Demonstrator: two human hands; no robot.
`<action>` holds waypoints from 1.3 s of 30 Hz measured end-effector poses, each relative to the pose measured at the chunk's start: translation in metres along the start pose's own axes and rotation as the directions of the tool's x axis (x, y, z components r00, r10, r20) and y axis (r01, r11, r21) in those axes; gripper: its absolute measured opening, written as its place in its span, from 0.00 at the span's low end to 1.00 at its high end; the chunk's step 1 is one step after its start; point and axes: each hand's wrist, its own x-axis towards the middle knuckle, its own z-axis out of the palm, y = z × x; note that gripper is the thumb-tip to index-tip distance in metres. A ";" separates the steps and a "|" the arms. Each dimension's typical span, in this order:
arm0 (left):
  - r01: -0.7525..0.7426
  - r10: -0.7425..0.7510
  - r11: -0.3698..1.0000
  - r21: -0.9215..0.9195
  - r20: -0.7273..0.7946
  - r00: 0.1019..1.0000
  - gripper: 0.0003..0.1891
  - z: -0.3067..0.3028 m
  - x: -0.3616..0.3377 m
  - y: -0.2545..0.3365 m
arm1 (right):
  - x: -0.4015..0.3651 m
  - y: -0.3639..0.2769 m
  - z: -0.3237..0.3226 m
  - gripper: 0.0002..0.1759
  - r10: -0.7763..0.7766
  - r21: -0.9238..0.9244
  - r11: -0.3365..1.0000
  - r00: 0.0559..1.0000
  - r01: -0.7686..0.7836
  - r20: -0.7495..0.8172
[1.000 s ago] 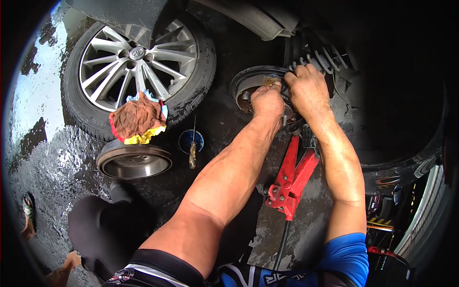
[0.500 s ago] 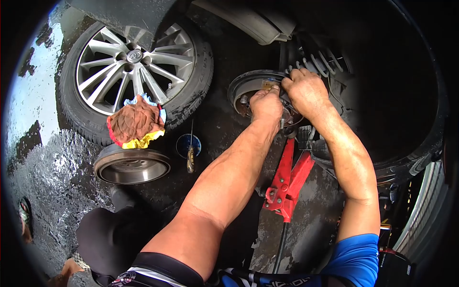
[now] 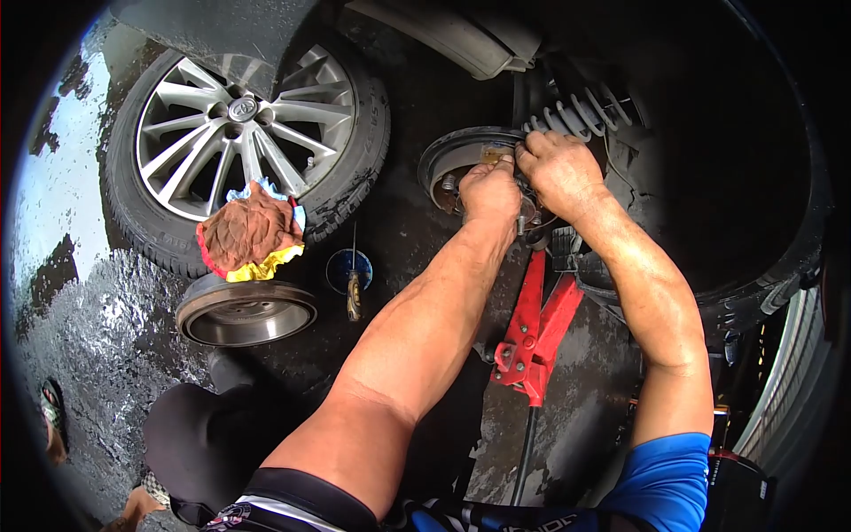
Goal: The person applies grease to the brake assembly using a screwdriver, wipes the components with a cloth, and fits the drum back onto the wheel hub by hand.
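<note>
Both hands work on the exposed rear brake assembly (image 3: 452,164) inside the car's wheel arch. My left hand (image 3: 489,191) is closed against the front of the hub, fingers curled on a brake part that I cannot make out. Just right of it, my right hand (image 3: 558,168) grips the upper edge of the assembly, below the coil spring (image 3: 576,111). A small brown piece (image 3: 496,154) shows between the two hands. What the fingers pinch is hidden.
A removed alloy wheel (image 3: 244,133) leans at the upper left with a brown and yellow rag (image 3: 251,232) on it. A brake drum (image 3: 244,310) lies on wet ground. A screwdriver (image 3: 354,288) rests on a blue lid. A red jack (image 3: 536,332) stands under the car.
Both hands have stayed on the brake assembly, drawing slightly closer together. The view has shifted a little to the right and down.
</note>
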 end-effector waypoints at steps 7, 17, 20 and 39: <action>0.004 -0.004 1.000 -0.027 0.008 1.000 0.09 0.000 -0.002 0.001 | -0.001 0.005 0.002 0.09 0.006 0.043 0.999 0.999 -0.005 -0.036; 0.005 -0.005 0.999 -0.047 -0.002 1.000 0.10 0.000 -0.001 0.000 | 0.001 0.005 -0.002 0.08 0.027 0.047 0.999 1.000 -0.028 0.014; 0.013 -0.013 0.999 -0.036 -0.002 1.000 0.10 -0.001 0.000 0.000 | 0.000 0.006 -0.001 0.08 0.028 0.057 0.998 1.000 -0.028 -0.001; 0.079 -0.084 0.995 0.066 0.069 0.994 0.10 -0.011 0.003 0.003 | -0.010 0.009 -0.016 0.07 0.168 0.197 0.968 0.984 -0.155 -0.050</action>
